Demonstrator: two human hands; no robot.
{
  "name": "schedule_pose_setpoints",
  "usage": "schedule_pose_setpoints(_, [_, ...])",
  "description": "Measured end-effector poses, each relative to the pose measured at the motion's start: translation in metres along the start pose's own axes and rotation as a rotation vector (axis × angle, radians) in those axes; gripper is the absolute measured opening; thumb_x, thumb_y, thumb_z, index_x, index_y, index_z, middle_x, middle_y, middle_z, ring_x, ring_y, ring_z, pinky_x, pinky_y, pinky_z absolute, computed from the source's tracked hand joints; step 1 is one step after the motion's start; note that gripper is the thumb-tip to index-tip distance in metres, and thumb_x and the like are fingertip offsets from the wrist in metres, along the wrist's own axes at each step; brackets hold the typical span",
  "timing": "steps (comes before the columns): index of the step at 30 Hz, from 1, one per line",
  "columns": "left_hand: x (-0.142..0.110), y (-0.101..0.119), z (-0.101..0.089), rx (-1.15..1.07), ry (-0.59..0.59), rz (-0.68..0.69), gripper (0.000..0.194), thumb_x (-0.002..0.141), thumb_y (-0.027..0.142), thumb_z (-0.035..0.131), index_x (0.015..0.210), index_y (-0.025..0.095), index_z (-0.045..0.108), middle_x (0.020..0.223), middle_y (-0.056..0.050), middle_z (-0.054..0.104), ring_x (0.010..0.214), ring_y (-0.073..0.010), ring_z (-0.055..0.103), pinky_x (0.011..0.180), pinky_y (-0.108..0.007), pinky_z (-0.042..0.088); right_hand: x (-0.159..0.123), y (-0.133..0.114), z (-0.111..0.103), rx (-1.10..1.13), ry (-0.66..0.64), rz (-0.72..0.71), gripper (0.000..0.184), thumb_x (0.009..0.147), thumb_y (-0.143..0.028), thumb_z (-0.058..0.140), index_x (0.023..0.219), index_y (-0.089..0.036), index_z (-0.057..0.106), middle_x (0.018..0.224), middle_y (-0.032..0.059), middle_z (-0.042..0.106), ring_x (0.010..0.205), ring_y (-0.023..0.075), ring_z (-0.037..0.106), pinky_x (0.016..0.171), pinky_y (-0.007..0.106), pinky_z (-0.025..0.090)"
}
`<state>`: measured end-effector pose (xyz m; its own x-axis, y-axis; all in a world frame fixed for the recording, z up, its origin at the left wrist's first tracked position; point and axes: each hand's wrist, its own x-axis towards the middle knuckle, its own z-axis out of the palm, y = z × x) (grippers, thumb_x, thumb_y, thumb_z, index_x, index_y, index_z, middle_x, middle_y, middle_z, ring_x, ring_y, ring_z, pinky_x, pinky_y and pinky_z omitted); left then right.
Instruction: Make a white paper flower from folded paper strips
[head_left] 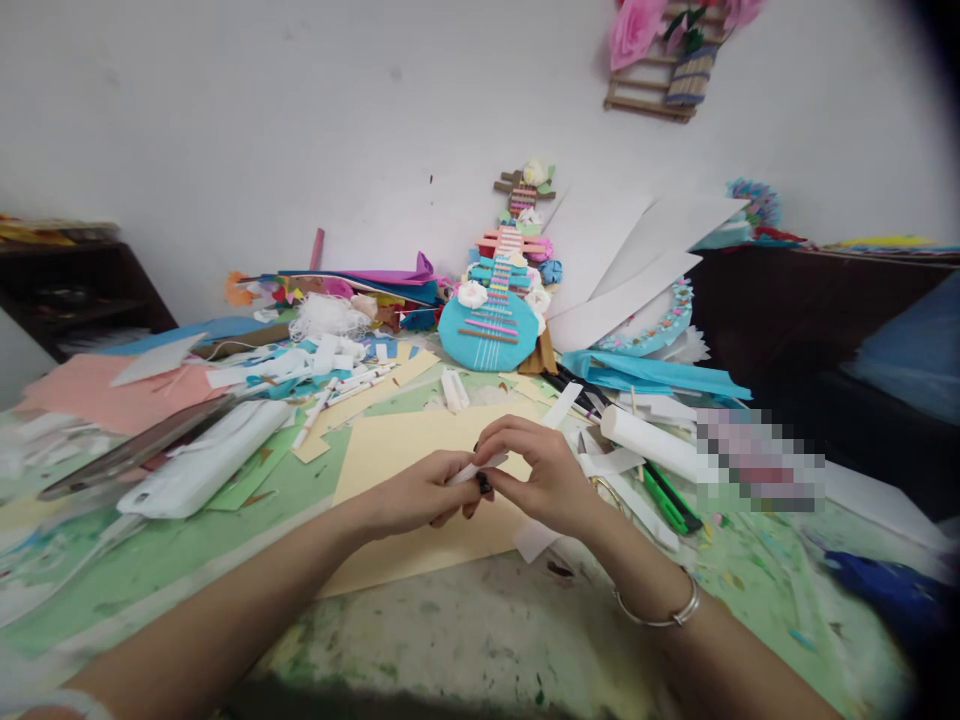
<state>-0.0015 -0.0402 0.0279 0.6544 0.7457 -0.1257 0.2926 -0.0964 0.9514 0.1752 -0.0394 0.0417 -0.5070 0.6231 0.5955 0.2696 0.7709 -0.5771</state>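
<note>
Both hands meet above a cream sheet of paper (405, 440) near the table's front. My left hand (424, 490) is closed on a narrow white paper piece (466, 472), which looks rolled or folded. From the other side, my right hand (529, 470) pinches the same piece between thumb and fingers. A small dark object (484, 483) sits between the hands; I cannot tell what it is. Fingers hide much of the white piece. Behind them a small white object (453, 390) lies at the sheet's far edge. A white paper scrap (536, 538) lies below my right hand.
A blue paper lute-like craft (487, 335) leans on the wall. At right lie a green utility knife (670, 498), scissors (606, 490) and a white paper roll (660, 443). A white power bank-like box (206, 460) and paper scraps (300, 365) crowd the left.
</note>
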Motion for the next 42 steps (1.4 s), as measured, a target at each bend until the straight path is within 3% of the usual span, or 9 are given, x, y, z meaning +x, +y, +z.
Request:
schedule_pose_setpoints(7, [-0.001, 0.004, 0.002, 0.156, 0.015, 0.004, 0.029, 0.084, 0.037, 0.038, 0.063, 0.017, 0.039, 0.054, 0.005, 0.036, 0.049, -0.0087, 0.034, 0.047, -0.022, 0.027, 0.000, 0.005, -0.003, -0.004, -0.021, -0.027, 0.016, 0.076, -0.014, 0.056, 0.086, -0.022, 0.067, 0.084, 0.0043, 0.061, 0.077, 0.0140, 0.059, 0.070, 0.027, 0.049])
schedule_pose_setpoints(11, [0.001, -0.001, 0.001, 0.337, 0.105, 0.114, 0.018, 0.082, 0.031, 0.043, 0.079, 0.017, 0.052, 0.072, 0.001, 0.052, 0.068, -0.0138, 0.047, 0.060, -0.024, 0.033, -0.001, 0.007, -0.003, -0.017, -0.054, -0.027, 0.017, 0.077, -0.014, 0.056, 0.089, -0.022, 0.066, 0.087, 0.0046, 0.063, 0.077, 0.0139, 0.059, 0.069, 0.027, 0.049])
schedule_pose_setpoints(14, [0.001, -0.005, 0.000, 0.447, 0.152, 0.135, 0.021, 0.084, 0.031, 0.041, 0.091, 0.017, 0.055, 0.085, -0.002, 0.059, 0.077, -0.0174, 0.052, 0.065, -0.026, 0.034, -0.002, 0.009, -0.004, -0.041, -0.026, 0.007, 0.024, 0.076, -0.016, 0.058, 0.098, -0.022, 0.061, 0.089, 0.0042, 0.063, 0.078, 0.0143, 0.059, 0.069, 0.027, 0.049])
schedule_pose_setpoints(17, [0.001, -0.007, -0.001, 0.580, 0.232, 0.111, 0.024, 0.086, 0.031, 0.037, 0.099, 0.019, 0.054, 0.085, -0.004, 0.061, 0.076, -0.0196, 0.054, 0.064, -0.027, 0.034, -0.002, 0.010, -0.003, -0.040, -0.004, 0.029, 0.031, 0.077, -0.018, 0.058, 0.107, -0.023, 0.057, 0.091, 0.0042, 0.064, 0.080, 0.0144, 0.059, 0.070, 0.028, 0.049])
schedule_pose_setpoints(23, [0.002, -0.012, 0.002, 0.730, 0.313, 0.099, 0.025, 0.087, 0.030, 0.034, 0.103, 0.021, 0.051, 0.078, -0.004, 0.060, 0.071, -0.0207, 0.056, 0.061, -0.027, 0.032, -0.002, 0.012, -0.001, -0.048, -0.022, -0.036, 0.020, 0.080, -0.018, 0.054, 0.098, -0.023, 0.063, 0.090, 0.0051, 0.064, 0.079, 0.0144, 0.059, 0.070, 0.028, 0.050])
schedule_pose_setpoints(28, [-0.002, -0.006, 0.003, 0.672, 0.244, 0.161, 0.028, 0.089, 0.036, 0.031, 0.098, 0.019, 0.051, 0.076, -0.003, 0.059, 0.066, -0.0186, 0.052, 0.059, -0.027, 0.031, -0.003, 0.014, 0.000, -0.034, 0.035, -0.069, 0.019, 0.081, -0.019, 0.055, 0.092, -0.025, 0.069, 0.086, 0.0046, 0.065, 0.077, 0.0136, 0.061, 0.068, 0.026, 0.051])
schedule_pose_setpoints(34, [-0.005, 0.001, 0.000, 0.534, 0.132, 0.193, 0.027, 0.090, 0.033, 0.028, 0.102, 0.019, 0.048, 0.091, -0.005, 0.058, 0.079, -0.0180, 0.051, 0.069, -0.028, 0.035, -0.002, 0.013, -0.005, -0.051, 0.018, -0.092, 0.018, 0.081, -0.020, 0.056, 0.091, -0.024, 0.070, 0.084, 0.0052, 0.067, 0.075, 0.0137, 0.062, 0.067, 0.026, 0.052])
schedule_pose_setpoints(42, [-0.003, -0.001, 0.000, 0.524, 0.057, 0.174, 0.025, 0.090, 0.032, 0.026, 0.084, 0.018, 0.046, 0.070, -0.001, 0.050, 0.062, -0.0138, 0.045, 0.061, -0.026, 0.036, -0.004, 0.017, -0.008, -0.083, -0.076, -0.107, 0.018, 0.083, -0.021, 0.053, 0.090, -0.023, 0.069, 0.086, 0.0057, 0.066, 0.076, 0.0136, 0.062, 0.067, 0.026, 0.052])
